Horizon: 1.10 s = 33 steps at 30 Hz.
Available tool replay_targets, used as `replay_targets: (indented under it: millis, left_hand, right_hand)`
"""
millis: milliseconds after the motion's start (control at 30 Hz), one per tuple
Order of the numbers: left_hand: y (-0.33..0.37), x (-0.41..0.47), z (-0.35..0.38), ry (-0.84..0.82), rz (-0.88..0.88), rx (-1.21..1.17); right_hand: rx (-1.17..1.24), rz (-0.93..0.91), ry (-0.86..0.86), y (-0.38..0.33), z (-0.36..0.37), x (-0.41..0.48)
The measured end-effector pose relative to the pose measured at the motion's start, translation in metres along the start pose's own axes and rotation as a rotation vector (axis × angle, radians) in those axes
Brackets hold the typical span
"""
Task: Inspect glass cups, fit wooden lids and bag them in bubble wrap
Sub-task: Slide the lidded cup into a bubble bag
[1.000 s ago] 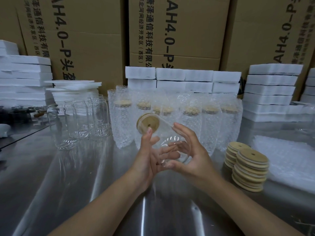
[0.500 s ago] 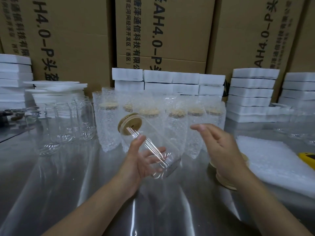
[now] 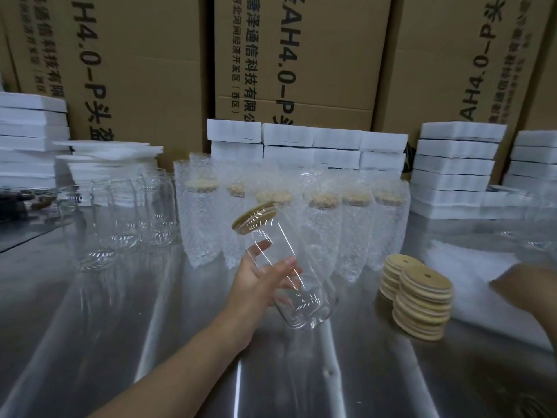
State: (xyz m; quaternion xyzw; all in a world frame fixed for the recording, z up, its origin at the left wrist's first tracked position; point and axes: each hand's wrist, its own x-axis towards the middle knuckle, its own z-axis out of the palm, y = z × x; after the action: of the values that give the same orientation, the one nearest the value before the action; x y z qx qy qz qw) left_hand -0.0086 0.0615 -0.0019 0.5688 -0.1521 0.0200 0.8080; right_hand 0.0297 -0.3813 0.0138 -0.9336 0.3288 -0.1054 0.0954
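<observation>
The left hand (image 3: 256,285) grips the glass cup (image 3: 301,279) at its middle, tilted: wooden lid (image 3: 254,218) up and away, base toward the right hand (image 3: 526,286). This blurred hand, fingers unreadable, hangs beside the bubble wrap (image 3: 470,260), so it is nearer.

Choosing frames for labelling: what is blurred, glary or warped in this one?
Head view: the right hand is smeared by motion blur at the right edge; the left hand and the glass cup it grips are sharp; glare streaks run down the steel table; the cartons lean from wide-angle distortion.
</observation>
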Motion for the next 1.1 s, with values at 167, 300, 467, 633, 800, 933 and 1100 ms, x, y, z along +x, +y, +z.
replay_targets:
  millis: [167, 300, 467, 633, 800, 933, 1100]
  left_hand:
    - [0.003, 0.005, -0.003, 0.035, 0.056, -0.013]
    - [0.008, 0.007, -0.007, 0.069, 0.114, -0.009]
    - [0.015, 0.011, -0.013, 0.097, 0.148, -0.013]
    - [0.022, 0.013, -0.018, 0.119, 0.189, -0.031]
    - [0.029, 0.017, -0.025, 0.143, 0.208, -0.047]
    - [0.030, 0.018, -0.026, 0.140, 0.209, -0.045]
    - [0.030, 0.017, -0.025, 0.144, 0.215, -0.031]
  right_hand:
    - [0.373, -0.088, 0.439, -0.028, -0.041, -0.050]
    - [0.355, -0.316, 0.690, -0.090, -0.077, -0.126]
    - [0.183, -0.603, 0.485, -0.153, -0.067, -0.211]
    - [0.214, -0.693, -0.233, -0.191, -0.017, -0.231]
    - [0.271, -0.690, -0.460, -0.186, 0.011, -0.214]
    - [0.542, -0.664, -0.531, -0.185, 0.012, -0.208]
    - [0.849, -0.556, -0.678, -0.194, 0.009, -0.216]
